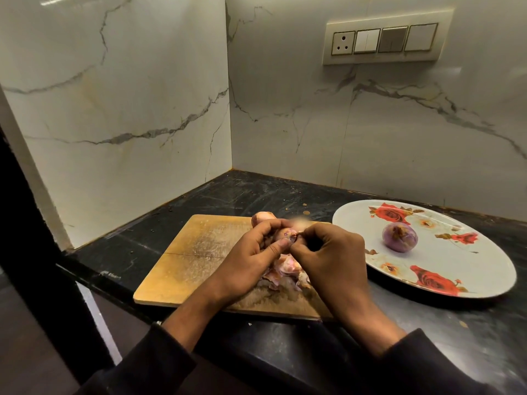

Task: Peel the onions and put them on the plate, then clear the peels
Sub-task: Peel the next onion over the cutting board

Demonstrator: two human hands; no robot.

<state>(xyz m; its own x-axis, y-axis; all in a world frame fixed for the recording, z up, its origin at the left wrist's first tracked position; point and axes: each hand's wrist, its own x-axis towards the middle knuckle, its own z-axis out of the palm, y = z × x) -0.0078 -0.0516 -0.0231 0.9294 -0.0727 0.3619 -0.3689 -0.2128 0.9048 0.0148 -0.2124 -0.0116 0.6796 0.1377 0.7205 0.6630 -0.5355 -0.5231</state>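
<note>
Head view, kitchen corner, dark stone worktop (285, 343) against marble-patterned walls.

Item 1: onion in hand (283, 234), partly skinned, held above the wooden cutting board (182, 260). Mostly hidden by fingers; its long axis cannot be told for sure, though one tip faces right toward the other hand.

Item 2: left hand (251, 258), fingers curled round the onion, thumb laid across its near side.

Item 3: right hand (333, 252), fingers bunched, fingertips pinching a bit of skin at the onion's right-facing tip.

Item 4: unpeeled onion (263, 218), on the board's far edge just behind the left hand, partly hidden.

Item 5: peels (285, 270), pale pink heap on the board beneath both hands.

Item 6: peeled onion (400, 236), purple, near the middle of the plate (484, 269), axis roughly upright with a brown tip on top.

Item 7: plate, white with red roses, on the worktop just right of the board.

Item 8: switch panel (385, 39) on the right wall.
</note>
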